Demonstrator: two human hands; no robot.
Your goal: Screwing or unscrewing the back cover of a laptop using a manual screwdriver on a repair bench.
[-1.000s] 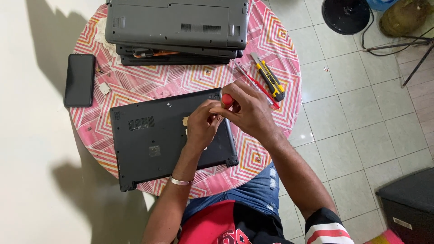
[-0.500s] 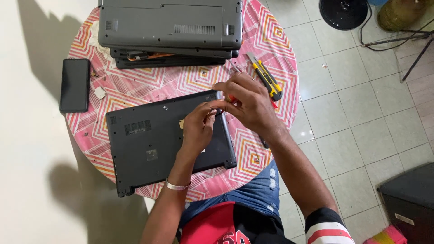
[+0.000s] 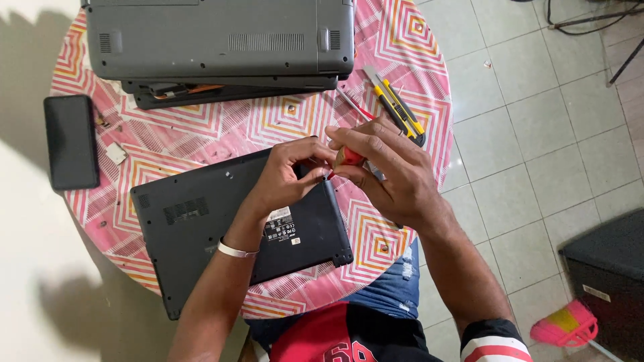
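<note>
The person wore a silver bangle [image 3: 236, 250] on the left wrist, a red shirt [image 3: 335, 335] with striped sleeve [image 3: 493, 345], and torn blue jeans [image 3: 389, 295].

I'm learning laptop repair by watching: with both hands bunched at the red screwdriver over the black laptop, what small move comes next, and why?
Probably lower the tip onto the laptop. The right hand grips the screwdriver and the left hand pinches near its tip, both above the upturned base.
</note>
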